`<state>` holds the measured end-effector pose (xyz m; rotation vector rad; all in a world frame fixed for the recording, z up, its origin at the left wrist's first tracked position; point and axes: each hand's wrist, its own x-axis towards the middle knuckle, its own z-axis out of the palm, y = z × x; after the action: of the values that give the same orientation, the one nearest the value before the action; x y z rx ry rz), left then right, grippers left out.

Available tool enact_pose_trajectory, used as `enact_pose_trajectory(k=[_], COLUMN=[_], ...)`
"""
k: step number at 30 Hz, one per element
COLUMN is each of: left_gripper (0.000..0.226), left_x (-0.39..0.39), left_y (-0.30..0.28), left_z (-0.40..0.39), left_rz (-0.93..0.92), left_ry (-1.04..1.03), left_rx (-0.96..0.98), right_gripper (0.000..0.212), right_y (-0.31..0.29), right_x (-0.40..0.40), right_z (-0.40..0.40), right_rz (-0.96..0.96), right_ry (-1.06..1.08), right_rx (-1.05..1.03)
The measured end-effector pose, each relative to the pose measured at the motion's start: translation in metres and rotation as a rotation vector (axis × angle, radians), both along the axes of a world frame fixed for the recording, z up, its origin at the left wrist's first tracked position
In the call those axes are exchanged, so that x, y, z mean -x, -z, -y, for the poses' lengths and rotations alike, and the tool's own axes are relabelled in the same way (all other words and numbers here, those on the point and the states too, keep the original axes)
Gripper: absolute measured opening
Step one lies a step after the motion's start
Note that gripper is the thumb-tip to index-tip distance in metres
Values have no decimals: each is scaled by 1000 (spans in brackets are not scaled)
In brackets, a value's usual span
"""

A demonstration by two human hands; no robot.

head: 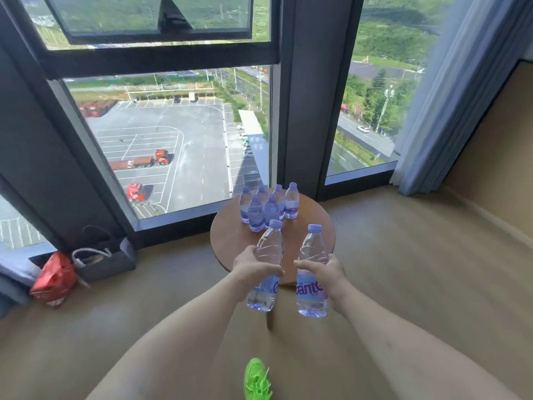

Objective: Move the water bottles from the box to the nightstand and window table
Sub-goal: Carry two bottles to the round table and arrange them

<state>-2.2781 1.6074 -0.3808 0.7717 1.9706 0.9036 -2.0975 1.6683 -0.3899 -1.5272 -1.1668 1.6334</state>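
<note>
We've got a water bottle in each hand, low center of the frame: left hand (251, 266) fingers wrapped round the left bottle (266, 267), right hand (327, 272) curled round the right bottle (312, 272). Both are held above the near edge of the round window table (230, 241), with six more bottles (268, 204) clustered upright at its far side just above.

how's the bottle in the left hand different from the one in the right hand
The bottle in the left hand tilts, cap leaning to the right; the bottle in the right hand stands closer to upright. The left hand covers much of its bottle's label, while the right hand leaves large purple lettering showing. The left hand's bottle hangs nearer the six bottles on the round table. Both are clear, purple-capped, gripped mid-body and held in the air.
</note>
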Motion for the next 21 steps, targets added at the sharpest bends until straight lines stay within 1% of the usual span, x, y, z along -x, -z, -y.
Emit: enact_pose_trajectory(k=[2,4,6,8,11,14,18,21], left_gripper=[72,62,59,62,72,76,79,76], left_x=[24,44,62,78,97,108,117,124], left_y=[9,11,14,16,24,35,55,70], left_z=[-40,-77,-109,-137,-171,-197,-230,-258], left_rz=[-29,-13,-8,-2,30,56,112,138], left_ry=[50,76,95,107,126,100,56,19], left_rx=[34,66,96,104,81,114,160,207], right_gripper=[71,67,63,62,68,64,59,58], right_y=[7,10,12,16,26,37,57,72], right_x=[19,36,53,68,86,96,106,114], right_z=[-39,-76,-109,-139,-171,-194,-227,-262], right_rz=[34,73,105,118,117,160,270,353], right_ry=[24,39,35,44,51,28,-32,-114], right_rx=[-3,6,4,-3,28,39,27,17])
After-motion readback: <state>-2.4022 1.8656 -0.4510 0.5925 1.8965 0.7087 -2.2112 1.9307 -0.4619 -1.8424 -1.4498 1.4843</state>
